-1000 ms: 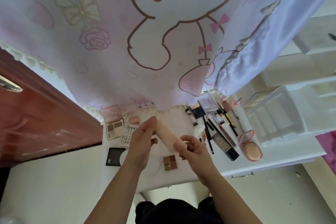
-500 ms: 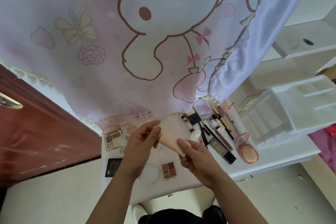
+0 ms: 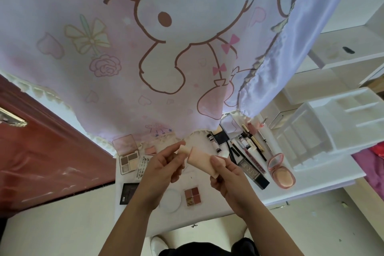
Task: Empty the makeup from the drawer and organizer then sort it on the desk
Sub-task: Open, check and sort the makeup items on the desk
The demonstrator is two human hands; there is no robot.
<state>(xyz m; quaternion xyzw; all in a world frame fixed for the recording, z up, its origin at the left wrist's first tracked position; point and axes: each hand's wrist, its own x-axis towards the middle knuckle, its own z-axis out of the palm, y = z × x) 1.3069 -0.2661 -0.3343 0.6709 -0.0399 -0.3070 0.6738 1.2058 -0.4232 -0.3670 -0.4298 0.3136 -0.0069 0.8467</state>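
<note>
The right hand [image 3: 228,174] clamps thumb and curled fingers on the flat crimped tail of a pale pink soft plastic squeeze tube [image 3: 200,159], while the left hand [image 3: 164,164] pinches the tube's lighter cap [image 3: 184,149] between thumb and fingertips. The tube is held in the air between the hands, above the middle of the white desk [image 3: 311,183] and touching nothing on it. Just below the hands lie a small square four-pan blush palette [image 3: 192,196] and a round white cotton pad [image 3: 170,200]. To the left is an open eyeshadow palette with a pink lid [image 3: 126,156]. To the right is a cluster of pencils and slim tubes, then a long black carton [image 3: 252,172] and an open round pink powder compact [image 3: 280,170]. Further right is the white plastic organizer [image 3: 311,131], whose visible compartments look empty. The step looks like checking or tightening the cap before sorting. It would go best with the right hand gripping only the crimp, so that no product is squeezed out, while the left hand turns the cap until snug. The tube could then be laid with the other slim tubes on the right, not among the palettes.
</note>
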